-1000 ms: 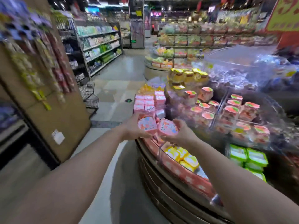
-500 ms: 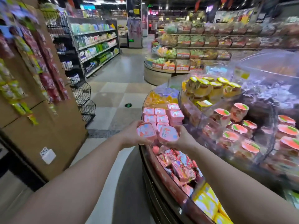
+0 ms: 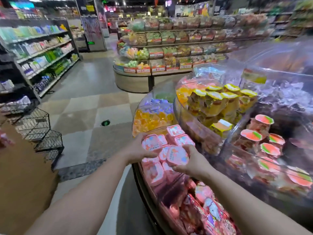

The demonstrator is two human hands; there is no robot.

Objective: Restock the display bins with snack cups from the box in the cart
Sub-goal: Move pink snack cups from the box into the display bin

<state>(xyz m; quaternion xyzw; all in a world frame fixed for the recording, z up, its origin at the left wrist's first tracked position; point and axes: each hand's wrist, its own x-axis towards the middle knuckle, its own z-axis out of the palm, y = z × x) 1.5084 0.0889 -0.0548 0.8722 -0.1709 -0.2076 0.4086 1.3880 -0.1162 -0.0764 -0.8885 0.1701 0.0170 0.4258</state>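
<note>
Both bare forearms extend forward from the near edge of the view and converge toward the centre. The left hand (image 3: 138,150) sits at centre, palm turned inward, fingers curled round a pink square foil-lidded snack cup (image 3: 151,144). The right hand (image 3: 190,162) sits just to its right and slightly nearer, fingers curled under and round a second pink foil-lidded snack cup (image 3: 177,154). The hands are close together, knuckles facing outward.

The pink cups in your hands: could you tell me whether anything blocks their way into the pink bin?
Nothing visible does. The left hand and right hand hold pink cups directly over the open pink bin.
</note>
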